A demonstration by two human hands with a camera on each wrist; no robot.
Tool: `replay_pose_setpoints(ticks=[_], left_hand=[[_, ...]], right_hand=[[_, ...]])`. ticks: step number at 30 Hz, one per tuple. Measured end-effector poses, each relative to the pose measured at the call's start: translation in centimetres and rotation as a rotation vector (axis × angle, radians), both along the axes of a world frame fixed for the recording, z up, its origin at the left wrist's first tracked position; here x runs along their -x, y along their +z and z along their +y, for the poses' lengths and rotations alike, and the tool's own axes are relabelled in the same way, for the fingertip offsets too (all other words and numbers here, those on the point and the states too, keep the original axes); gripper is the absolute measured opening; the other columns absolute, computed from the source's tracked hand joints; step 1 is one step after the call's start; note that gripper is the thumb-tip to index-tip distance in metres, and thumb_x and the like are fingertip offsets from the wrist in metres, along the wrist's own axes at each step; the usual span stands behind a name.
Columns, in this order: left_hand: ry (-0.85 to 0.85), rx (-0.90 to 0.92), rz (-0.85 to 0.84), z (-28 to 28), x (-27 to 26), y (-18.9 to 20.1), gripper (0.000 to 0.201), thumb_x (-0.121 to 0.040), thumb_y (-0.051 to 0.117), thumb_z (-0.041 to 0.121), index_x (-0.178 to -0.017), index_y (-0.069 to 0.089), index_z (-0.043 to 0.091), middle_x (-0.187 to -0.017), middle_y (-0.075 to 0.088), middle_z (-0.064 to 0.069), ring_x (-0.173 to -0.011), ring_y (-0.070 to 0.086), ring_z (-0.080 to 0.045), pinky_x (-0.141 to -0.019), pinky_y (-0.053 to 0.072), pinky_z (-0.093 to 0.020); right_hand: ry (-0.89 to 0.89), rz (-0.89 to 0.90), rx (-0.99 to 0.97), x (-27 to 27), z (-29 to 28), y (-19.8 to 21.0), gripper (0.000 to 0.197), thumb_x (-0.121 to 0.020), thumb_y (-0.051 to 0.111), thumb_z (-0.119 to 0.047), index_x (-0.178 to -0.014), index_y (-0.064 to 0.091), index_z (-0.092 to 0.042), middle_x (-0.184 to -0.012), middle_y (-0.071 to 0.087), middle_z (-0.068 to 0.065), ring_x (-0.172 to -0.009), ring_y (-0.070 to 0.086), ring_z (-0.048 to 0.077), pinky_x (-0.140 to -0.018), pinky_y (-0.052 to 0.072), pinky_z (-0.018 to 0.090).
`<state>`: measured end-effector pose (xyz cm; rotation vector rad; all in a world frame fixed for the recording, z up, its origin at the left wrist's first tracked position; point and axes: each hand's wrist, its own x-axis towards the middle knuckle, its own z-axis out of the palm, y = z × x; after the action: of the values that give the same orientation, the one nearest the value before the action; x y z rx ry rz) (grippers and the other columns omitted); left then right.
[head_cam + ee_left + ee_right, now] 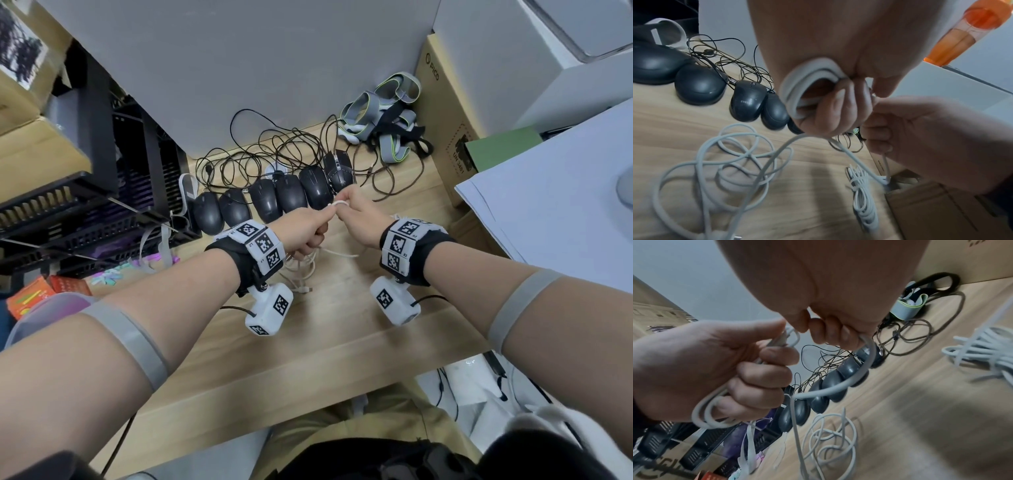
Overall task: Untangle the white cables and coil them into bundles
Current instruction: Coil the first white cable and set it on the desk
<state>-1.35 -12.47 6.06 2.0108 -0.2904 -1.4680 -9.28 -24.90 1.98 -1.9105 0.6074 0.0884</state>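
A white cable [748,170] is being coiled above the middle of a wooden surface [308,342]. Several small loops of it are gripped in the left hand [308,228], whose fingers [764,369] are curled tightly round them. The next stretch is pinched by the right hand [356,219], its fingers [877,134] closed on the cable just beside the left fist, so that the two hands nearly touch. The rest of the cable is seen lying in loose, overlapping loops on the surface beneath the hands, trailing toward the near edge. A second white cable, already wound into a bundle [865,209] and wrapped round its middle, is seen toward the right edge. A row of black computer mice [274,198] with tangled dark cords [274,147] is lined up toward the far edge. From here, it is judged that the slack loops could tighten into a knot if pulled quickly, and that the trailing cable could snag the mice or their cords. The held loops could also spring open if the left grip were relaxed. The finished bundle is clearly shown only in the wrist views; in the head view it is hidden behind the right wrist. The whole row of mice and the strap pile [383,113] at the far right are laid out best in the head view.
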Motion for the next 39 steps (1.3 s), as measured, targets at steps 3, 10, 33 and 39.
replay_pose_setpoints(ticks=[3, 10, 33, 39], left_hand=[[0.0, 0.004, -0.059, -0.1, 0.2, 0.4, 0.049, -0.099, 0.043, 0.053, -0.063, 0.033, 0.021, -0.049, 0.025, 0.003, -0.039, 0.02, -0.012, -0.043, 0.018, -0.017], [0.28, 0.058, -0.219, -0.2, -0.3, 0.2, 0.039, -0.092, 0.051, 0.039, -0.061, 0.04, 0.018, -0.046, 0.032, 0.002, -0.033, 0.027, -0.016, -0.042, 0.023, -0.019], [1.043, 0.256, 0.309, -0.5, -1.3, 1.9, 0.049, -0.101, 0.043, 0.054, -0.07, 0.042, 0.016, -0.055, 0.055, -0.004, -0.056, 0.071, -0.027, -0.046, 0.053, -0.028], [1.1, 0.361, 0.383, -0.7, -2.6, 1.1, 0.068, -0.102, 0.031, 0.06, -0.047, 0.035, 0.02, -0.039, 0.022, 0.006, -0.028, 0.021, -0.01, -0.036, 0.019, -0.011]], right_hand=[[-0.002, 0.039, -0.047, -0.1, 0.3, -0.3, 0.012, -0.099, 0.039, -0.018, -0.11, 0.041, -0.012, -0.084, 0.047, -0.002, -0.071, 0.042, 0.009, -0.065, 0.034, 0.028], [-0.107, -0.003, -0.287, -0.3, 2.2, -0.5, 0.022, -0.09, 0.042, -0.003, -0.109, 0.042, -0.013, -0.073, 0.053, 0.002, -0.062, 0.049, 0.014, -0.055, 0.038, 0.026], [0.302, -0.042, -0.061, 2.3, 6.5, -0.1, 0.081, -0.083, 0.062, -0.026, -0.142, 0.006, -0.022, -0.108, 0.058, 0.003, -0.088, 0.063, 0.021, -0.079, 0.053, 0.038], [0.236, -0.138, 0.082, 4.2, 7.6, -0.5, 0.069, -0.088, 0.06, -0.017, -0.142, 0.017, -0.015, -0.112, 0.063, 0.011, -0.083, 0.06, 0.021, -0.07, 0.038, 0.026]])
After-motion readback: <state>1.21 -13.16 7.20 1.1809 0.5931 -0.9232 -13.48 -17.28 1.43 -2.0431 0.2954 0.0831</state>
